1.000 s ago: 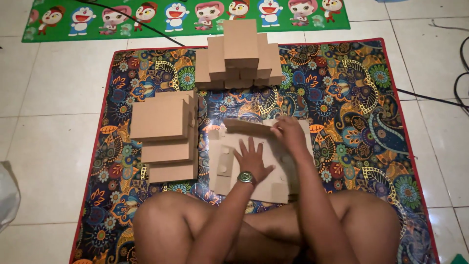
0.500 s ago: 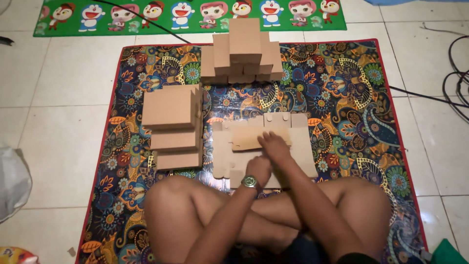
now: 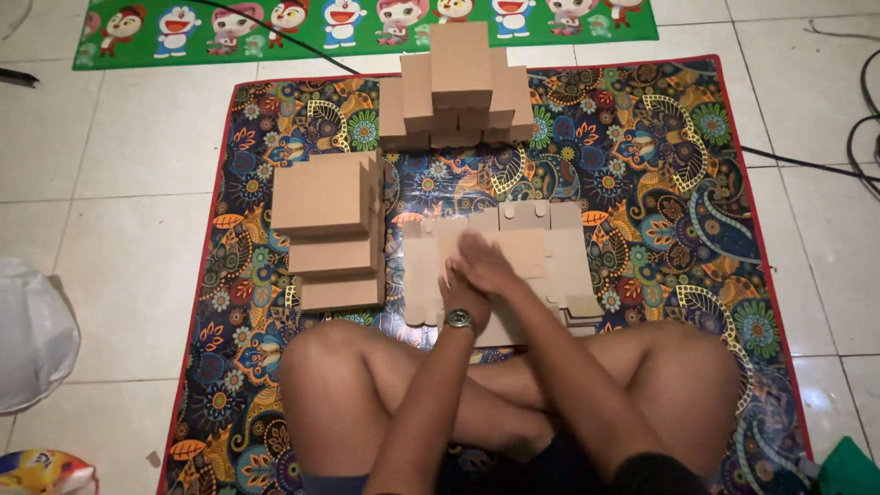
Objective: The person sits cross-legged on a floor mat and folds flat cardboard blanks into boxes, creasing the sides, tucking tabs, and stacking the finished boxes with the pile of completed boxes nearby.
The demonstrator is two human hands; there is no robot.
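Evidently both hands, left (image 3: pixel 461 291) and right (image 3: pixel 486 264) (palms flat, gripping nothing), press the flat blank (image 3: pixel 550 252) beneath them; folding its flaps would need lifting fingers.

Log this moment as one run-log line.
left hand: flat on cardboard blank | right hand: pressing it too | box stacks: beside, left | mat: underneath

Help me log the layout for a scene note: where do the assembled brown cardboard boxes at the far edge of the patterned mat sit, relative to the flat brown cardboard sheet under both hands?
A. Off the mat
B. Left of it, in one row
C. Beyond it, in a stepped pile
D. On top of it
C: the stepped pile of assembled brown cardboard boxes stands beyond the flat brown cardboard sheet, on the patterned mat.
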